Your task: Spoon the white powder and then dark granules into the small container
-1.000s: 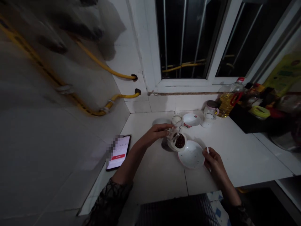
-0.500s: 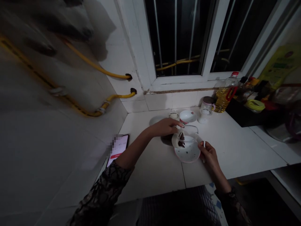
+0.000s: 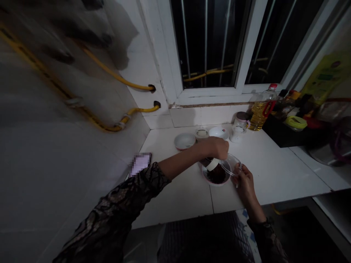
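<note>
Over the white plate (image 3: pixel 216 177) on the counter (image 3: pixel 274 171): left hand (image 3: pixel 216 148) closed round tipped jar (image 3: pixel 212 163), dark contents landing on plate. Right hand (image 3: pixel 242 179) fingers curled at plate's edge; what they hold cannot be told. Emptying step; next, right the jar.

Left hand (image 3: pixel 216 148) tipping jar (image 3: pixel 212 163) over plate (image 3: pixel 208 178), right hand (image 3: pixel 244 180) at plate's edge, white counter (image 3: pixel 279 171)
</note>
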Demonstrator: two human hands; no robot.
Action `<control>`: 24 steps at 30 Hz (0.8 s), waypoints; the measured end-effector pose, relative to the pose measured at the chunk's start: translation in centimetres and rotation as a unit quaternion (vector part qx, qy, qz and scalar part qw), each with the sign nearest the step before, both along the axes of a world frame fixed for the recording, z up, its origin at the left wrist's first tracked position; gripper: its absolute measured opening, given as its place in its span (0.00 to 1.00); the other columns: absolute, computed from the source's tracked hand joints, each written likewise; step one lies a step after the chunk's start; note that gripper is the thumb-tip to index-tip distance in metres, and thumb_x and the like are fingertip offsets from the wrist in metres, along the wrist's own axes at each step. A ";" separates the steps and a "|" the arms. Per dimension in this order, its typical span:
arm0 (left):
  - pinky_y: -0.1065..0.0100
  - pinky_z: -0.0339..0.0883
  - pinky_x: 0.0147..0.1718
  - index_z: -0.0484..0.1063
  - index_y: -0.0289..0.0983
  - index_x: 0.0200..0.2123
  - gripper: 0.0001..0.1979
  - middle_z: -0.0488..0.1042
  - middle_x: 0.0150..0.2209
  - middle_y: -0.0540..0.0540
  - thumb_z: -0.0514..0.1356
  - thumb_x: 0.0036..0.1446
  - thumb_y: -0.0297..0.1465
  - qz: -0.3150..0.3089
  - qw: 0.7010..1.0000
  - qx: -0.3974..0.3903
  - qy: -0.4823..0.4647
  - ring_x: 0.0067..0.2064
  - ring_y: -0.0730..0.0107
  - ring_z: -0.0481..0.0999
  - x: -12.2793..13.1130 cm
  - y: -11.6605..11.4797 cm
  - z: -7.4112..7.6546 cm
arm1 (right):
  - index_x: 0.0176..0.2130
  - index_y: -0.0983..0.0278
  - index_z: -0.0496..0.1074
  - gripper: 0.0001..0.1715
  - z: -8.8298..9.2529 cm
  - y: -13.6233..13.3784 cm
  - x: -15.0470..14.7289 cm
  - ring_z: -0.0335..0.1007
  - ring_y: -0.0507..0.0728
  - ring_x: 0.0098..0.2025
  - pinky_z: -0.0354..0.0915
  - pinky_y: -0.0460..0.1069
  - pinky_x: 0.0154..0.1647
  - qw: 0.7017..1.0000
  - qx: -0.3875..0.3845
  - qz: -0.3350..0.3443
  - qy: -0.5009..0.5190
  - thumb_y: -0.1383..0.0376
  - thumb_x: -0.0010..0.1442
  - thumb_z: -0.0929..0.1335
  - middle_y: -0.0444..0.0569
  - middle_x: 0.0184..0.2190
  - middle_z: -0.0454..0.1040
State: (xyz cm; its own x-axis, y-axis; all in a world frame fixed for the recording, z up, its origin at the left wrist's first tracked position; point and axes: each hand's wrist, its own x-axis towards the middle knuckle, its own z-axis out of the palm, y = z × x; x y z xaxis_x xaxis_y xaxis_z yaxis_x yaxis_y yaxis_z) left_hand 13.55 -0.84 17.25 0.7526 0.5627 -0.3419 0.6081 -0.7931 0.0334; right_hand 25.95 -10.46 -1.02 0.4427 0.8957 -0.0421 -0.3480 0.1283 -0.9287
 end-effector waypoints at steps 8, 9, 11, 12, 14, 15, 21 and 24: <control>0.64 0.72 0.45 0.76 0.34 0.52 0.21 0.80 0.48 0.31 0.60 0.53 0.30 -0.039 0.999 0.024 0.028 0.49 0.54 0.80 2.5 -1.2 -0.6 | 0.32 0.62 0.68 0.18 0.3 -0.3 0.1 0.49 0.46 0.16 0.45 0.42 0.14 0.998 -0.009 -0.017 0.061 0.61 0.43 0.76 0.34 0.14 0.61; 0.64 0.71 0.45 0.76 0.34 0.52 0.22 0.80 0.48 0.31 0.60 0.54 0.30 -0.042 0.998 0.026 0.028 0.50 0.53 0.80 2.7 -1.3 -0.6 | 0.32 0.62 0.68 0.18 0.3 -0.3 0.2 0.49 0.46 0.16 0.45 0.42 0.14 0.998 -0.009 -0.020 0.063 0.61 0.42 0.75 0.34 0.14 0.61; 0.62 0.71 0.46 0.75 0.33 0.54 0.22 0.79 0.49 0.30 0.59 0.55 0.31 -0.050 0.998 0.030 0.032 0.50 0.52 0.79 3.0 -1.5 -0.7 | 0.34 0.62 0.68 0.19 0.3 -0.3 0.2 0.50 0.46 0.16 0.46 0.41 0.14 0.997 -0.015 -0.031 0.067 0.62 0.41 0.75 0.34 0.14 0.62; 0.61 0.71 0.46 0.74 0.33 0.55 0.23 0.78 0.50 0.29 0.59 0.56 0.31 -0.055 0.997 0.033 0.036 0.51 0.52 0.79 3.2 -1.6 -0.7 | 0.34 0.61 0.68 0.20 0.3 -0.2 0.3 0.51 0.46 0.16 0.45 0.41 0.14 0.997 -0.021 -0.038 0.070 0.62 0.41 0.75 0.34 0.15 0.63; 0.60 0.71 0.46 0.73 0.32 0.56 0.23 0.77 0.51 0.28 0.58 0.58 0.31 -0.064 0.996 0.038 0.046 0.51 0.51 0.79 3.5 -2.0 -0.6 | 0.35 0.61 0.68 0.21 0.3 -0.1 0.4 0.53 0.46 0.16 0.45 0.41 0.13 0.995 -0.038 -0.056 0.075 0.62 0.40 0.75 0.34 0.16 0.65; 0.59 0.71 0.46 0.73 0.32 0.56 0.23 0.77 0.51 0.28 0.58 0.58 0.31 -0.067 0.996 0.040 0.048 0.51 0.51 0.79 3.7 -2.2 -0.5 | 0.35 0.61 0.67 0.21 0.3 -0.1 0.4 0.54 0.46 0.16 0.45 0.41 0.13 0.994 -0.044 -0.062 0.077 0.62 0.40 0.75 0.34 0.16 0.65; 0.58 0.69 0.50 0.73 0.32 0.56 0.22 0.79 0.50 0.31 0.59 0.60 0.34 -0.053 0.996 0.034 0.061 0.51 0.51 0.78 4.7 -3.0 -0.3 | 0.33 0.61 0.66 0.20 0.2 0.1 0.3 0.56 0.47 0.16 0.46 0.41 0.13 0.994 -0.044 -0.073 0.064 0.64 0.38 0.74 0.34 0.16 0.66; 0.58 0.68 0.52 0.75 0.36 0.54 0.21 0.78 0.52 0.34 0.60 0.59 0.36 -0.046 0.997 0.035 0.058 0.52 0.52 0.78 5.5 -3.0 -0.8 | 0.30 0.61 0.64 0.18 0.1 0.2 0.3 0.56 0.47 0.16 0.47 0.41 0.13 0.994 -0.034 -0.076 0.066 0.64 0.38 0.73 0.34 0.15 0.65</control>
State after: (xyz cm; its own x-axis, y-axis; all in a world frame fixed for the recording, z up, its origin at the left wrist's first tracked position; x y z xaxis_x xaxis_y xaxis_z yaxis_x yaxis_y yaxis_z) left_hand 19.01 -3.82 16.45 0.7599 0.5185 -0.3921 0.5290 -0.8438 -0.0905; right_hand 26.24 -10.28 -0.92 0.5588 0.8124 -0.1664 -0.4492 0.1279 -0.8842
